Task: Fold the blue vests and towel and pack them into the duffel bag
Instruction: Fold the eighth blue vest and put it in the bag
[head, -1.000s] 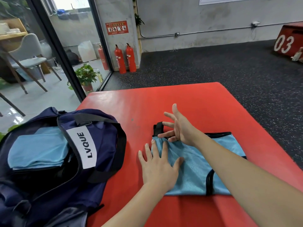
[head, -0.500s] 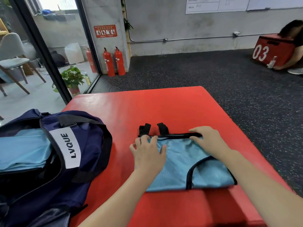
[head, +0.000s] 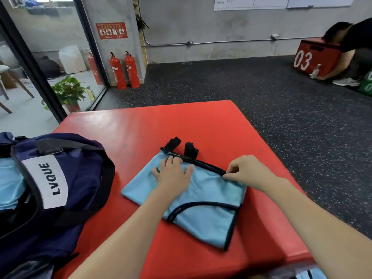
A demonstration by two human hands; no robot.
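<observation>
A light blue vest (head: 203,200) with black trim lies folded flat on the red mat (head: 181,125), two black strap ends poking out at its far edge. My left hand (head: 173,174) presses flat on the vest's far left part, fingers spread. My right hand (head: 245,172) pinches the black-trimmed far edge of the vest on the right. The navy duffel bag (head: 66,188), marked LVQUE, stands open at the left with light blue fabric (head: 8,182) inside it.
The mat's right and near edges drop to dark rubber flooring. Two red fire extinguishers (head: 124,69) stand by the far wall. A person (head: 352,47) bends over a red box marked 03 (head: 314,57) at the far right. Blue fabric (head: 310,274) peeks at the bottom edge.
The vest has turned so its far edge slants away to the left. My right hand went from lying flat on the trim to pinching it. My left hand stayed pressed on the vest.
</observation>
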